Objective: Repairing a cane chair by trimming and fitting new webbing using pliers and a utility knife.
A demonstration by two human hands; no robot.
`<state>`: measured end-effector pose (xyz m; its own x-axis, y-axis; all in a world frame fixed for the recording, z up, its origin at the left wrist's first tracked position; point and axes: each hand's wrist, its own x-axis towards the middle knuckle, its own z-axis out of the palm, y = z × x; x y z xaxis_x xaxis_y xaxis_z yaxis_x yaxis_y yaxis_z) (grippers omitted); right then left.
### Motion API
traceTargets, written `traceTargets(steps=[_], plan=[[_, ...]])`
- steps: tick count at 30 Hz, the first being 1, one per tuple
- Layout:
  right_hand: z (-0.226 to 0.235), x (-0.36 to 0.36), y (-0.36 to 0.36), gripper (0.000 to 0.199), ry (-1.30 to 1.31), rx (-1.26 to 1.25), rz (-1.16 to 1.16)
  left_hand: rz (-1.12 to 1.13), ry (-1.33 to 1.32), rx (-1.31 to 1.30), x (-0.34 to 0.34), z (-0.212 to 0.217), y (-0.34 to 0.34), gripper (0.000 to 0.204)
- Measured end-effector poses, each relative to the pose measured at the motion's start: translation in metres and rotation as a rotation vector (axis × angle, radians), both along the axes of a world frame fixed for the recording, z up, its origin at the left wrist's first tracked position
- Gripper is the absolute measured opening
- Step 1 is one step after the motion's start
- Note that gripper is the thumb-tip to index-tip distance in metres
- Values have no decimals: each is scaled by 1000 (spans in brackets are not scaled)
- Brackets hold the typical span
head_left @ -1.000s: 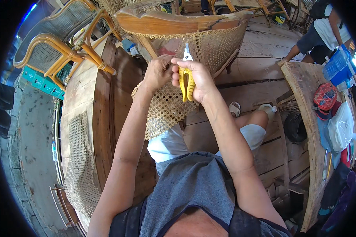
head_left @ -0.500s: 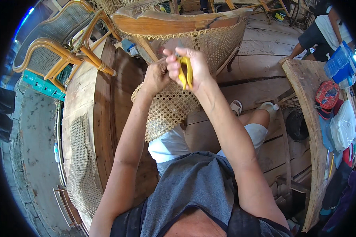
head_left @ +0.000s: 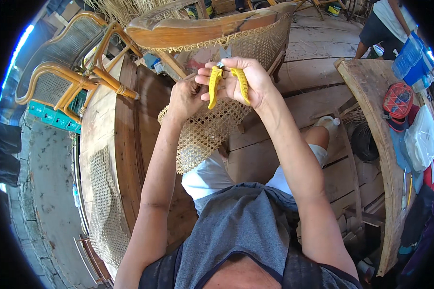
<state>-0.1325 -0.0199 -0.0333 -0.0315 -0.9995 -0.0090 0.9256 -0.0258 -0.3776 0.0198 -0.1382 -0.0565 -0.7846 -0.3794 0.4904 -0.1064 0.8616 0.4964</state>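
Note:
My right hand [head_left: 248, 79] holds a pair of yellow-handled shears [head_left: 214, 86]. Their two handles are spread apart across my palm, and the short metal blades point away from me at the cane. Close beside it, my left hand [head_left: 185, 98] is closed at the edge of a loose sheet of woven cane webbing [head_left: 202, 137], its fingertips partly hidden. That sheet hangs from the wooden chair [head_left: 197, 34] in front of me and drapes over my left thigh. More cane webbing [head_left: 263, 45] covers the chair's back below its curved top rail.
At the left, a cane-seated rattan chair [head_left: 65, 79] stands by a wooden bench [head_left: 99, 130] with a cane piece [head_left: 103, 202] on it. On the right, a plank table [head_left: 366, 106] carries a red pouch [head_left: 399, 100] and plastic bags [head_left: 419, 144]. Another person [head_left: 386, 29] is at far right.
The shears' handles have spread from nearly together to wide apart, as my right hand's fingers straightened. My left hand has stayed nearly in place at the cane.

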Motion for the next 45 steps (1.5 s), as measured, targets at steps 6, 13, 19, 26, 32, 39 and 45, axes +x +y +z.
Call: traceTargets(steps=[6,13,19,26,32,39,45], plan=[[-4,-5,-20,32,45,-2,-42,-25,62,34,-3,-8,-7,17],[-32,7,-6,29,55,-44,25,-39,42,-65,-4,-10,7,12],[-4,2,5,40,100,43,-40,-74,52,-27,-1,-11,7,23],[3,-11,-12,37,-34,1,-49,-55,16,-43,-4,-14,5,11],[-8,-14,-14,33,-96,-113,-70,4,-36,-82,-8,-13,9,11],[-16,4,18,30,288,116,-232,-36,-73,-134,-6,-10,12,13],[1,-21,10,41,54,23,-43,-44,-12,-85,-6,-15,17,10]])
